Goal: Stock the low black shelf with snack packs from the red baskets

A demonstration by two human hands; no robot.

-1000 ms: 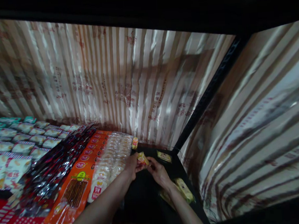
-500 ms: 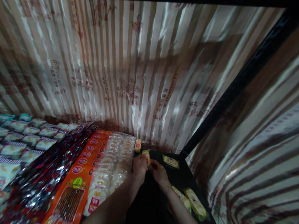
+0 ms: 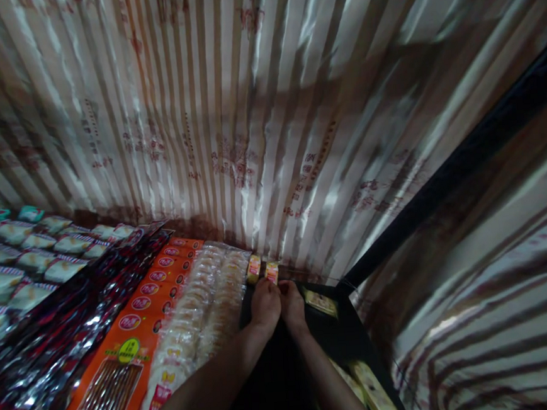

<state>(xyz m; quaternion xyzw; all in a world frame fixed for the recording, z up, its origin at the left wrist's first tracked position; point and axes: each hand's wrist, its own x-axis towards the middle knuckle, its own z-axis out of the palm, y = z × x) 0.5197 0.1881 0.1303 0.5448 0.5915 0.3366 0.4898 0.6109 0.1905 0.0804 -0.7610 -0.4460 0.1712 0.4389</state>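
A small yellow snack packet [image 3: 272, 272] with a red and white label stands upright at the back edge of the black shelf [image 3: 273, 382]. My left hand [image 3: 265, 305] is closed on its lower end. My right hand [image 3: 291, 303] meets the left one, its curled fingers at the packet's lower right side; the fingertips are partly hidden. A matching yellow packet [image 3: 254, 268] stands just to the left, a small gap away. To the right of my hands lies another yellow packet [image 3: 321, 302], flat on the shelf.
Two more packets, one at the right edge [image 3: 373, 391], lie near my right forearm. Leftward run clear-wrapped snack strips [image 3: 214, 298], orange packs [image 3: 135, 317], dark shiny packs [image 3: 75, 328] and white packets [image 3: 36, 258]. A striped sheet [image 3: 228, 107] and black post [image 3: 441, 166] bound the shelf.
The held packet has gone from tilted between my hands to upright beside the other at the back edge. My hands have drawn closer together, and the view has shifted.
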